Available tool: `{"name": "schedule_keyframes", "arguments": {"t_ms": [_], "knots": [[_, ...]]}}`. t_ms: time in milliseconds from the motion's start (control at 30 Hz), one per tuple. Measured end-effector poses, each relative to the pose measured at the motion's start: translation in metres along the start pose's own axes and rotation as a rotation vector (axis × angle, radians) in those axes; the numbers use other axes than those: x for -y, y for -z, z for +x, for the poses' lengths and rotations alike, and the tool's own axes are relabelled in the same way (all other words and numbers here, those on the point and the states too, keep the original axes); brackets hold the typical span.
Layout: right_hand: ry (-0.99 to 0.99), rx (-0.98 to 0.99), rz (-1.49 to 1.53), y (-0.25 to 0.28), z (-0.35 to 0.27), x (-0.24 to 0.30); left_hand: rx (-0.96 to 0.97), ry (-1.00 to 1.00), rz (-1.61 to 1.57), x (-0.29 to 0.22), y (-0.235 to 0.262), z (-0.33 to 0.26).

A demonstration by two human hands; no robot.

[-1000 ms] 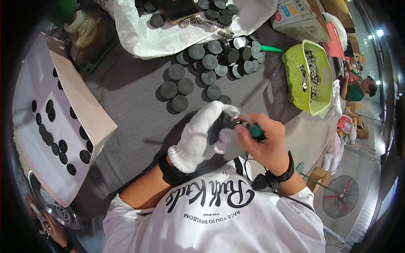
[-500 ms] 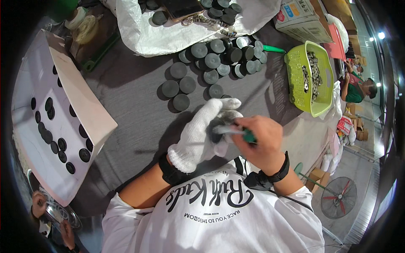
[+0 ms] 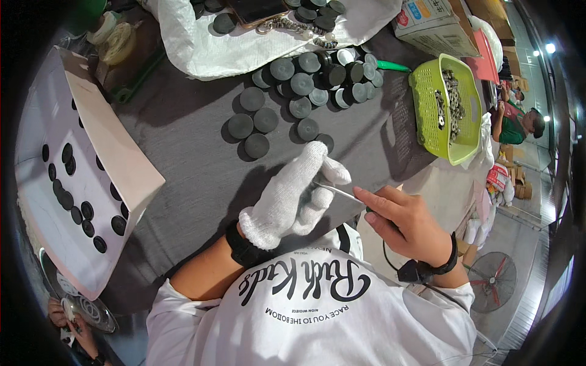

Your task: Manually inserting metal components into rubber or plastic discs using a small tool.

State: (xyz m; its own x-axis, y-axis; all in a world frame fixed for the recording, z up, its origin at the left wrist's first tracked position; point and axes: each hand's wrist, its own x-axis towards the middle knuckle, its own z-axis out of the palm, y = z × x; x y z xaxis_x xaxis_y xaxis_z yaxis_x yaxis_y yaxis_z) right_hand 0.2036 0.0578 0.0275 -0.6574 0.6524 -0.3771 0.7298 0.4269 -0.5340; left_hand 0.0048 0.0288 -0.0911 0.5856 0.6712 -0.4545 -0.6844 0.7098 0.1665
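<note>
My left hand [image 3: 287, 192], in a white knitted glove, is curled in front of my chest around a dark piece [image 3: 311, 188] mostly hidden by the fingers; it resembles the round black caps on the table. From the right, my bare right hand [image 3: 403, 222] grips a slim-bladed knife [image 3: 339, 192]. Its pale metal blade points into the gloved palm, one finger lying along it, while the handle is mostly covered. Just beyond my left hand lie several loose round black caps [image 3: 257, 146]. A bigger heap of caps [image 3: 302, 84] lies farther back.
A green perforated basket [image 3: 421, 116] of small metal parts stands at right, near a green handle [image 3: 394, 66]. A white sack [image 3: 201, 58] with caps and a phone [image 3: 259, 11] lies at the back. The pale box [image 3: 116, 158] at left holds several caps. A co-worker's hands [image 3: 79, 332] show lower left.
My right hand has moved right and down, away from the left, turning the knife so its blade lies across to the glove. My gloved fingers have curled further over the dark piece.
</note>
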Motion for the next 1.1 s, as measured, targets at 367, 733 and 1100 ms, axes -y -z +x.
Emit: {"name": "schedule_keyframes", "arguments": {"t_ms": [367,733,1100], "knots": [[0.254,0.282,-0.599,0.034,0.021,-0.010,0.133,-0.327,1.090,0.018,-0.010,0.005],[0.649,0.532,-0.758,0.043,0.065,-0.018,0.209,-0.322,1.385,0.029,-0.006,-0.002],[0.525,0.229,-0.889,0.042,0.109,-0.027,0.053,-0.371,0.817,0.018,-0.006,-0.005]]}}
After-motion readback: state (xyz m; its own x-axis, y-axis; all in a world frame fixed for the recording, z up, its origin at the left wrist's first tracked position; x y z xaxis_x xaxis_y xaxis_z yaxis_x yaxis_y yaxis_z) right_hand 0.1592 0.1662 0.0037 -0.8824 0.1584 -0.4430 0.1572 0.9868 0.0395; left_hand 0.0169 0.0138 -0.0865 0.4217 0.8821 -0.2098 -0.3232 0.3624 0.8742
